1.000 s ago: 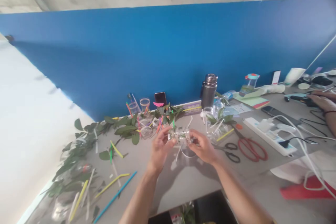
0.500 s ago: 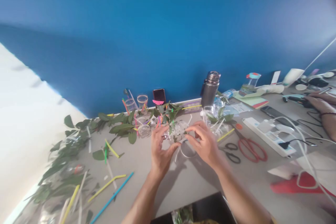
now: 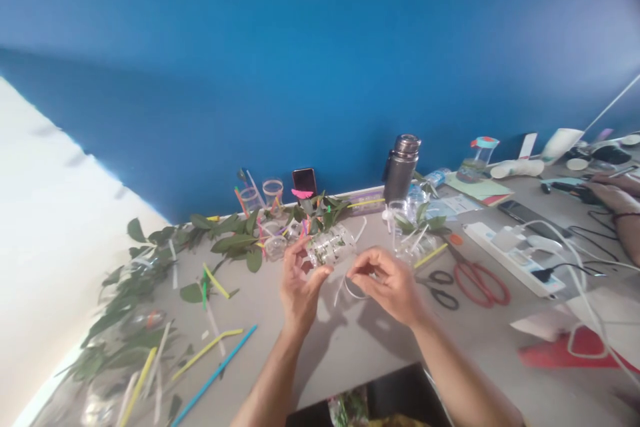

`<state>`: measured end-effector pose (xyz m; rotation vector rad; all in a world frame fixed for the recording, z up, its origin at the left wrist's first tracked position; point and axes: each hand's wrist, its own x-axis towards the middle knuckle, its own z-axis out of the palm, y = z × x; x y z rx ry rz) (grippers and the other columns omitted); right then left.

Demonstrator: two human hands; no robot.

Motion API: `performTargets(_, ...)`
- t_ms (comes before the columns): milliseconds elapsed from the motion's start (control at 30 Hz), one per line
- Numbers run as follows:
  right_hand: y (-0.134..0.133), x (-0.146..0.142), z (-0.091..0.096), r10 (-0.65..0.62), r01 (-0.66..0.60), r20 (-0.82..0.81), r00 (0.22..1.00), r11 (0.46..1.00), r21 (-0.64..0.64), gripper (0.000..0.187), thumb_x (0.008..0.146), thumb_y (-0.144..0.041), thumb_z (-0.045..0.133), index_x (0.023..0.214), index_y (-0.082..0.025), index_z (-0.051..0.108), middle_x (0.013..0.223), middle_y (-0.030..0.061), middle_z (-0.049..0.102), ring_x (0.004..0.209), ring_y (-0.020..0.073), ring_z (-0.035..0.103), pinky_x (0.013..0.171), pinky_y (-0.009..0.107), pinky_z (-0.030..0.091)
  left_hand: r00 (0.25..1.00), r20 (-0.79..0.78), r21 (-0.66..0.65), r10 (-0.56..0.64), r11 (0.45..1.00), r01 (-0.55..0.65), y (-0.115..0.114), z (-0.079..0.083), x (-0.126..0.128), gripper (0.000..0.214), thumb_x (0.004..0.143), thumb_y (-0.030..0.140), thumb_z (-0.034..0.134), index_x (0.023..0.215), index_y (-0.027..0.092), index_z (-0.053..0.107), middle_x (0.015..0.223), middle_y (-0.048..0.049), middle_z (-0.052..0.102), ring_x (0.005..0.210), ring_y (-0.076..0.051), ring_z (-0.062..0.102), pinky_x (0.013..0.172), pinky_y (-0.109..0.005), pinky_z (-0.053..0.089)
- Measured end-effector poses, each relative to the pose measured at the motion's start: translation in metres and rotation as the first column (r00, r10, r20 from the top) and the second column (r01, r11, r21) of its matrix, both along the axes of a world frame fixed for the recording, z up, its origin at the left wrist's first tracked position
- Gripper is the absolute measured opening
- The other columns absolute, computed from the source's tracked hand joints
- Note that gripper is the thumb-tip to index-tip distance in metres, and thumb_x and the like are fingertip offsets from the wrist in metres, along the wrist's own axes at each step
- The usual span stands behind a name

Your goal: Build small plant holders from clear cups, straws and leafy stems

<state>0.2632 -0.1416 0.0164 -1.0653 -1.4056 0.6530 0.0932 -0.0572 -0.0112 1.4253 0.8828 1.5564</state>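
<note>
My left hand [image 3: 300, 287] grips a clear plastic bottle [image 3: 331, 247], held on its side above the table, with small bits of green leaf on or in it. My right hand [image 3: 387, 283] is apart from the bottle, just right of it, thumb and fingertips pinched together. Whatever sits in that pinch is too small to make out. Below the right fingertips lies a thin white ring [image 3: 356, 290]. Leafy twigs [image 3: 235, 243] and clear plastic cups [image 3: 273, 192] stand or lie behind the left hand.
Red-handled scissors [image 3: 483, 283], a smaller black pair [image 3: 443, 290] and a power strip [image 3: 515, 260] lie to the right. A dark thermos [image 3: 401, 170] stands by the blue wall. Drinking straws [image 3: 215, 373] and leaves cover the left side. Another person's hand [image 3: 613, 197] is at far right.
My right hand has drawn back from the bottle, down toward me, and its fingertips have closed together. The bottle stays in my left hand, turned slightly and shifted left.
</note>
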Motion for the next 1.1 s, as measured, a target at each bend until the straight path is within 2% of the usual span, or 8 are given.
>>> performTargets(200,0.001,0.003,-0.002,-0.101,0.093,0.120,0.988,0.993,0.073,0.030,0.106,-0.038,0.050,0.100,-0.023,0.075,0.068,0.0005,0.066,0.059,0.0150,0.060,0.060,0.027,0.048,0.995,-0.092,0.092,0.044,0.995,-0.036,-0.004,0.001,0.001,0.065,0.072,0.057,0.089,0.123,0.023,0.068,0.125,-0.0121,0.067,0.113,-0.028,0.065,0.091,-0.036,0.055)
performTargets(333,0.006,0.000,0.005,-0.370,0.332,0.195,0.908,0.921,0.203,0.017,0.099,-0.033,0.062,0.090,-0.024,0.072,0.072,0.0013,0.067,0.060,0.0156,0.057,0.062,0.028,0.046,0.954,-0.253,0.305,0.162,0.949,-0.080,-0.006,0.002,0.000,0.067,0.073,0.063,0.086,0.125,0.024,0.067,0.122,-0.0117,0.068,0.114,-0.029,0.064,0.085,-0.036,0.057)
performTargets(433,0.012,-0.001,0.007,-0.431,0.379,0.242,0.869,0.895,0.234,0.009,0.094,-0.030,0.067,0.088,-0.024,0.069,0.082,0.0023,0.069,0.064,0.0158,0.056,0.065,0.029,0.046,0.931,-0.282,0.448,0.232,0.890,-0.086,-0.005,0.001,-0.001,0.068,0.075,0.065,0.082,0.126,0.024,0.066,0.121,-0.0123,0.068,0.114,-0.029,0.064,0.083,-0.037,0.057)
performTargets(700,0.008,0.002,0.010,-0.312,0.310,0.342,0.886,0.949,0.060,0.009,0.092,-0.022,0.061,0.083,-0.023,0.063,0.078,0.0008,0.065,0.063,0.0139,0.055,0.060,0.027,0.039,0.885,-0.334,0.636,0.325,0.771,-0.044,-0.003,0.000,-0.001,0.061,0.082,0.053,0.082,0.133,0.025,0.063,0.123,-0.0124,0.066,0.117,-0.029,0.066,0.094,-0.043,0.057)
performTargets(800,-0.009,-0.001,0.021,-0.040,0.043,0.130,0.991,0.999,-0.024,0.017,0.100,-0.030,0.057,0.085,-0.022,0.061,0.085,0.0031,0.069,0.069,0.0147,0.061,0.062,0.026,0.046,0.880,-0.329,0.681,0.343,0.731,-0.031,-0.002,-0.001,0.000,0.052,0.088,0.038,0.081,0.135,0.026,0.062,0.127,-0.0116,0.065,0.122,-0.029,0.065,0.103,-0.046,0.056)
performTargets(867,-0.016,0.000,0.025,0.019,-0.019,-0.050,0.999,1.000,0.001,0.019,0.101,-0.036,0.060,0.088,-0.022,0.062,0.095,0.0062,0.072,0.077,0.0167,0.067,0.068,0.028,0.053,0.881,-0.341,0.666,0.327,0.745,-0.019,-0.001,-0.003,0.000,0.049,0.091,0.031,0.078,0.137,0.026,0.061,0.131,-0.0116,0.065,0.125,-0.028,0.065,0.106,-0.048,0.055)
performTargets(967,-0.012,0.004,0.024,-0.178,0.182,-0.159,0.971,0.983,0.010,0.020,0.095,-0.041,0.070,0.091,-0.022,0.066,0.087,0.0052,0.074,0.074,0.0178,0.069,0.070,0.030,0.056,0.901,-0.348,0.617,0.260,0.787,0.011,-0.002,-0.008,-0.001,0.058,0.092,0.025,0.076,0.147,0.028,0.054,0.138,-0.0133,0.065,0.132,-0.029,0.062,0.110,-0.050,0.053)
performTargets(1100,0.004,0.010,0.014,-0.430,0.431,-0.020,0.903,0.902,0.040,0.035,0.101,-0.051,0.056,0.096,-0.022,0.073,0.086,0.0078,0.075,0.081,0.0220,0.070,0.076,0.034,0.056,0.915,-0.348,0.594,0.202,0.803,0.048,-0.007,-0.010,0.001,0.065,0.094,0.019,0.071,0.154,0.027,0.046,0.145,-0.0157,0.062,0.141,-0.030,0.056,0.113,-0.051,0.050)
